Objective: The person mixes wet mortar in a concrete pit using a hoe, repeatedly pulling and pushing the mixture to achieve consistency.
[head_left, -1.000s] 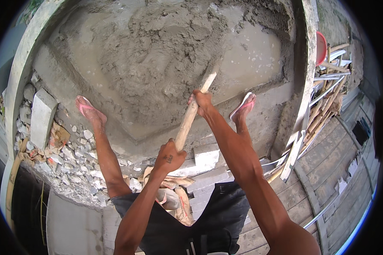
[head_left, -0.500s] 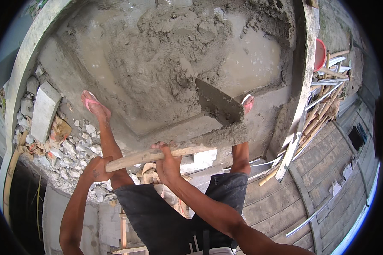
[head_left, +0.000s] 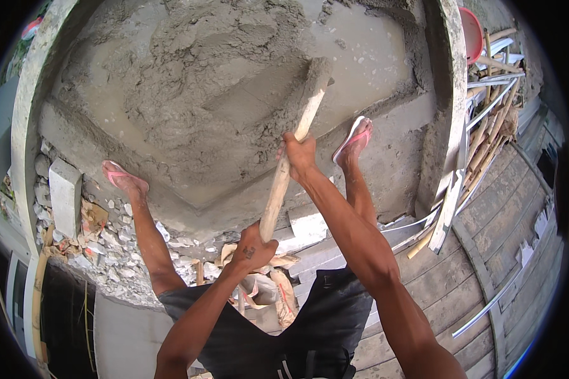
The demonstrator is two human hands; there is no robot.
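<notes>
My left hand (head_left: pixel 253 248) is wrapped round the lower end of a hoe's wooden handle (head_left: pixel 276 196). Farther up the same handle, my right hand (head_left: pixel 299 153) grips it closed. The handle slants up and to the right, and its far end is coated in grey mud. That end lies over wet mortar (head_left: pixel 189 82), heaped in the middle with watery pools at its sides. The hoe's blade is hard to tell apart from the mortar around it. My feet, in pink-strapped flip-flops, stand on either side of the near edge, the right foot (head_left: pixel 356 140) close to the mix.
Pale concrete beams (head_left: pixel 450 95) flank the mortar. At left lie a concrete block (head_left: pixel 66 197) and broken rubble (head_left: pixel 117 271). Bamboo poles (head_left: pixel 487 136) and a red basin (head_left: pixel 470 36) are at right, above wooden planks (head_left: pixel 423 284). Torn paper sacks (head_left: pixel 284 297) lie between my legs.
The hoe has swung from a raised, sideways position, blade in plain sight, down into the mortar. My right hand has moved up and right; my left hand has moved right.
</notes>
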